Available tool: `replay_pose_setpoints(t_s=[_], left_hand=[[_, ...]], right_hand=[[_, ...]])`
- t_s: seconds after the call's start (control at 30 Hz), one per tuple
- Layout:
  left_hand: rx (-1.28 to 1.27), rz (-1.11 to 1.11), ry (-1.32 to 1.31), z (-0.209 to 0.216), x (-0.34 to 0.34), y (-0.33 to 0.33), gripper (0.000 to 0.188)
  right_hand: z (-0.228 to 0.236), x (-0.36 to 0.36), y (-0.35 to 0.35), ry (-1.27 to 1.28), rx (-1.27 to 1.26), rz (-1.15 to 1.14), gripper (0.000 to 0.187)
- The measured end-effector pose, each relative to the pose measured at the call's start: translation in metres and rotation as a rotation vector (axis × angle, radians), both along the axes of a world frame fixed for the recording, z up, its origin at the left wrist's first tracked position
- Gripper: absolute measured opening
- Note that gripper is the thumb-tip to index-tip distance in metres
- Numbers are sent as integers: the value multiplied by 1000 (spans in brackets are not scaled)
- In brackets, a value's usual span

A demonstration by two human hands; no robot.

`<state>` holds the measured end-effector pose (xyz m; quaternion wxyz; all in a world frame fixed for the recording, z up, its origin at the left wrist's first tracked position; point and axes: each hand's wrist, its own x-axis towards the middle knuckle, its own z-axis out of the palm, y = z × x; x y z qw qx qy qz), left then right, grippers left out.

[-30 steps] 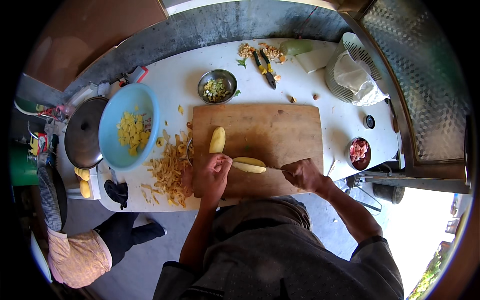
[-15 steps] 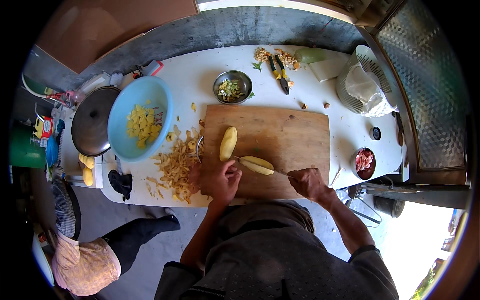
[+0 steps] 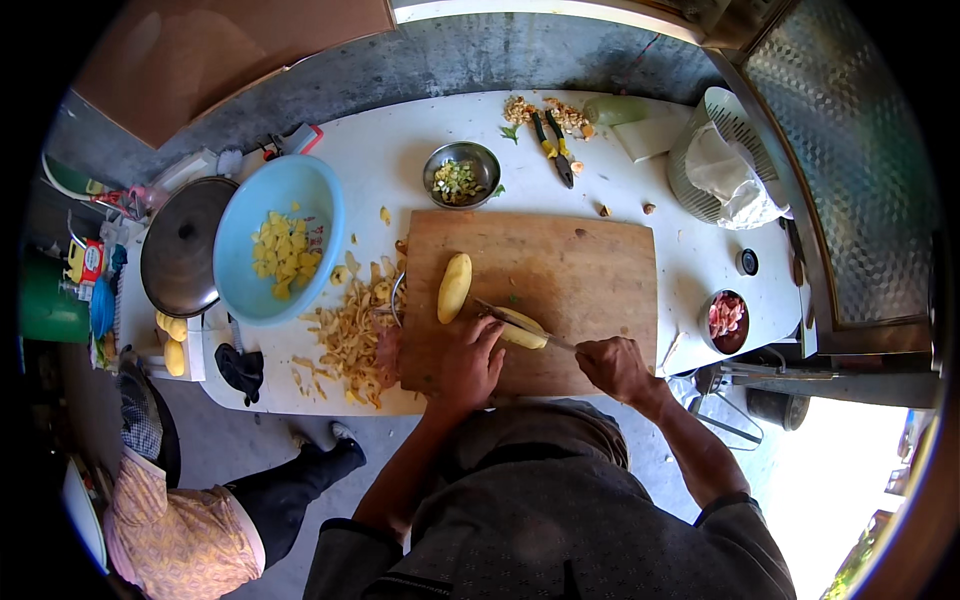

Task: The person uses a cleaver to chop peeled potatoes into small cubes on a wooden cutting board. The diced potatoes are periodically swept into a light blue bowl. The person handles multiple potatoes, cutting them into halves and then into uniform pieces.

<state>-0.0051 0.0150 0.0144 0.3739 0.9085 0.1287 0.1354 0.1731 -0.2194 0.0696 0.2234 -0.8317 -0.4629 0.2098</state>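
Observation:
My right hand (image 3: 613, 367) is closed round the handle of a kitchen knife (image 3: 560, 345). Its blade lies lengthwise over a peeled potato (image 3: 522, 338) on the wooden cutting board (image 3: 590, 270), tip pointing to the far left. My left hand (image 3: 473, 365) presses its fingers against the left end of that potato, close to the blade. Whether the edge has gone into the potato I cannot tell. A second peeled potato (image 3: 454, 288) lies whole on the board, just beyond my left hand.
Peelings (image 3: 350, 335) are heaped left of the board. Beyond them stand a blue basin (image 3: 225, 250) with cut potato pieces and a dark lid (image 3: 170, 240). A metal bowl (image 3: 440, 190), pliers (image 3: 555, 155) and a bowl of meat (image 3: 727, 318) surround the board. Another person (image 3: 190, 520) is at lower left.
My left hand has shifted right, onto the potato's end. The knife blade now lies over the potato, which shows less of its top. The other person's legs have moved.

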Motion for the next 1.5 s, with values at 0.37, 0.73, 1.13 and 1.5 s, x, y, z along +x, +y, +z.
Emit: replay_pose_setpoints(t_s=[0.37,0.73,1.13,1.5], left_hand=[[-131,249,-240,-17,-17,17,25],[-439,-381,296,56,68,79,14],[72,-554,437,-1,115,57,11],[-230,-519,296,7,75,72,34]], right_hand=[[-7,-2,-6,-115,65,57,13],[6,3,-3,-317,-43,209,8],[10,6,-15,-343,-13,272,12],[55,0,-127,-270,113,29,26]])
